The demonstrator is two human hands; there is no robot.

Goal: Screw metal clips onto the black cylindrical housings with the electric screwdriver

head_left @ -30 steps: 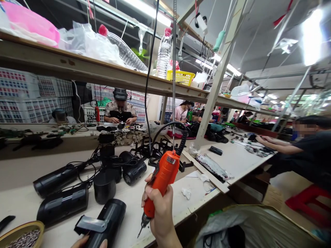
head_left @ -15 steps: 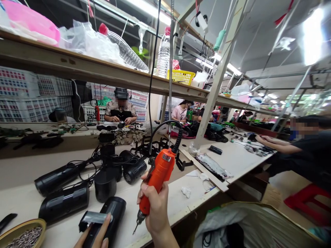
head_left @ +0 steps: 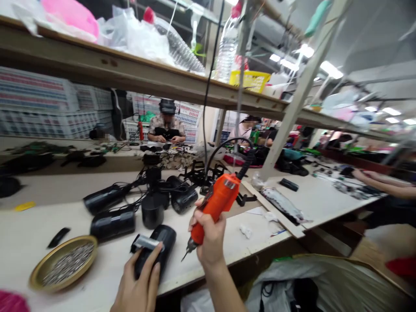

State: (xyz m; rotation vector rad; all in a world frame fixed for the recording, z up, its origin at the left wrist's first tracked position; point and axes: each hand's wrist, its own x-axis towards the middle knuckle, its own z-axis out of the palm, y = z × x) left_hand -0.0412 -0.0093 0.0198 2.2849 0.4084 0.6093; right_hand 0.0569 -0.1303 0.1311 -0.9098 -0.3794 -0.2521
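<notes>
Orange electric screwdriver (head_left: 216, 201) gripped, tip slanting down, in the right hand (head_left: 209, 236).
A glossy black cylinder (head_left: 167, 240) is covered partly by the left hand (head_left: 138, 279), fingers slightly spread; whether it is gripped cannot be told. The screwdriver is held to its right; a round gold-coloured bowl (head_left: 38, 276) is set to its left.

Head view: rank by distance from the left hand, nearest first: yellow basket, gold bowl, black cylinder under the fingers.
From the left hand:
1. Black cylinder: under its fingers, touching.
2. Gold bowl: on the bench, to its left.
3. Yellow basket: up on the shelf, farther back and right.
</notes>
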